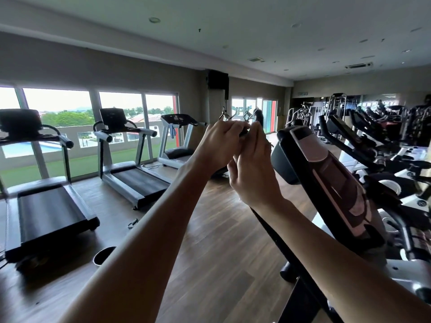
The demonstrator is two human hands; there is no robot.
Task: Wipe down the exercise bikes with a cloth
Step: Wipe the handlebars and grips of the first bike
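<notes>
With both arms stretched forward, the left hand (220, 143) and right hand (253, 169) meet at chest height, fingers curled around a small dark object (244, 132) pinched between them; what that object is cannot be told. No cloth is identifiable in either hand. Just right of the hands stands the nearest exercise bike (326, 206), its dark console (324, 183) tilted toward the camera, with a black handlebar bar (286, 248) running down under the right forearm. Two round cup holders (388, 186) sit on the frame right of the console; contents cannot be made out. Further bikes (363, 136) line up behind it along the right side. Across the wooden floor (210, 241), three treadmills face the windows (58, 108): near one (44, 206), middle one (130, 169), far one (177, 141). A blue cloth (172, 130) hangs from the far treadmill's handrail, well apart from the hands. A dark round cup-like thing (103, 255) shows at the left forearm's edge, partly hidden. Weight machines (321, 113) fill the far background, blurred.
</notes>
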